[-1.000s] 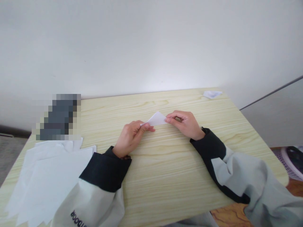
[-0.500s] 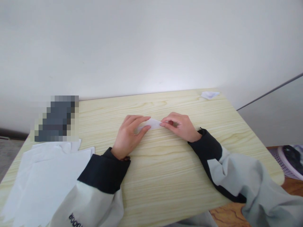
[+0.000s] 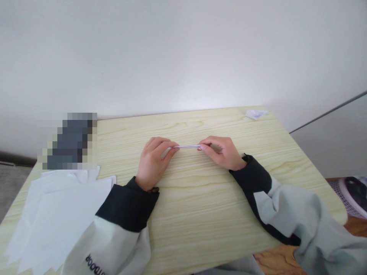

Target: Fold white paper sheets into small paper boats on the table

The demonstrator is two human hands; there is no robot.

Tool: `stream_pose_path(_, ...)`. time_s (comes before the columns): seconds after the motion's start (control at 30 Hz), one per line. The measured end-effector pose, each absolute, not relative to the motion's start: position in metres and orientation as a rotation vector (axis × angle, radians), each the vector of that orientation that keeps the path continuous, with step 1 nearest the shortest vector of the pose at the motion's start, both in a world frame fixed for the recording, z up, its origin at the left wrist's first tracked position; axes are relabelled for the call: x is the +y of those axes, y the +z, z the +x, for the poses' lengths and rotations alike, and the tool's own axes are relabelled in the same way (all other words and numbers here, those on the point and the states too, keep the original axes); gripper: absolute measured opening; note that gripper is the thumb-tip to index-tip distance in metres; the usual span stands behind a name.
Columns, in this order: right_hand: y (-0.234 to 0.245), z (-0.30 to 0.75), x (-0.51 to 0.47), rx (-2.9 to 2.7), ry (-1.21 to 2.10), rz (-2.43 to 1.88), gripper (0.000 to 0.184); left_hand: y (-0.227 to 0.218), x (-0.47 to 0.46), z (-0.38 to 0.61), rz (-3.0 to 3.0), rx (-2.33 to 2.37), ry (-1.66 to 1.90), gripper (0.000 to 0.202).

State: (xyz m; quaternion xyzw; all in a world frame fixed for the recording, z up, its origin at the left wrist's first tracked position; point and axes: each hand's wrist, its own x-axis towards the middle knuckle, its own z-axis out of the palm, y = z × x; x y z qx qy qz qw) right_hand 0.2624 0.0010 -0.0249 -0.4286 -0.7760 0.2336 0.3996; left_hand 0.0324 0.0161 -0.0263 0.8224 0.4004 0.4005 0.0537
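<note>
Folded paper (image 3: pixel 187 146) was held over the middle of the table (image 3: pixel 200 214), a little toward its far edge; whether the tabletop was touched by it could not be told. It was seen almost edge-on, as a thin white line. One second earlier its broad triangular face had been shown, peak uppermost; at half a second, a narrower face was still visible.

Its left end was pinched between thumb and fingers of the left hand (image 3: pixel 155 162), on the table's left-of-centre part. Half a second before, that thumb and those fingers had been spread around the paper; by now they had been brought together on it. Its right end was gripped by thumb and forefinger of the right hand (image 3: pixel 222 152), right of the table's centre, much as in both earlier views. The two hands were kept apart, with the paper spanned between them.

Little change was noted elsewhere. White sheets (image 3: pixel 65 217) were spread over the table's near left part, overlapping. A dark object (image 3: pixel 70 141), blurred out by pixelation, was seen at the table's far left. A small folded piece (image 3: pixel 256 114) was left lying at the table's far right corner.
</note>
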Motion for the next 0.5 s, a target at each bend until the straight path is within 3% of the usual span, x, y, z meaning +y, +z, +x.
stream_pose_path(0.5,-0.0261,0.2620,0.0028,-1.911,0.806,-1.174,0.019,-0.0305,0.0163,0.0312,2.663,1.124,1.206,0.008)
